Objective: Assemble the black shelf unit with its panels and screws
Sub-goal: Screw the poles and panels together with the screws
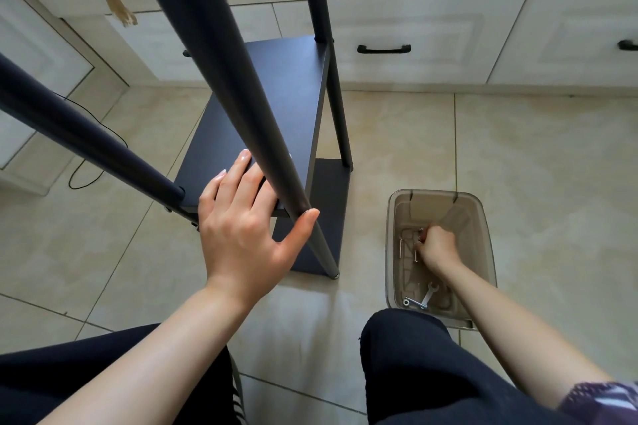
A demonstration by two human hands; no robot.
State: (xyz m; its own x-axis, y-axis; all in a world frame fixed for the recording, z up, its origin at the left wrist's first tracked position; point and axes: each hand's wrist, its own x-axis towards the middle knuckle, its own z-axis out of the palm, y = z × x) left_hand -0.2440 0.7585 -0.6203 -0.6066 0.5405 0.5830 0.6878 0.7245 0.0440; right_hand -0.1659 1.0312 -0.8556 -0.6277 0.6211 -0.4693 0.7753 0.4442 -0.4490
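Shelf unit [276, 121]: black, standing on the tiled floor, partly built; four round posts, a middle panel and a lower panel in place.
Middle panel [269, 103]: flat, long axis running away from the person toward the cabinets.
Near post [241, 79]: long axis rising from the floor toward the camera, crossing in front of the left hand.
Left hand [241, 235]: fingers straight and slightly spread, lying on the near end of the middle panel; thumb set apart against the near post. Judged to be steadying the unit.
Right hand [436, 245]: down inside the bin, fingers curled together around small metal hardware; what exactly it pinches is too small to tell, likely a screw.
Plastic bin [483, 252]: translucent, on the floor just right of the shelf unit, near the person's right knee.
Bin contents: loose screws [400, 248] at the far left beside the right hand; a small flat wrench [428, 293] and an Allen key [412, 303] at the near end.
Key relation: hardware lies right of the shelf unit, so the right hand is nearer; the picked piece must travel left and up to the joint by the left hand.
Background: pale cabinet drawers with a black handle [384, 49].
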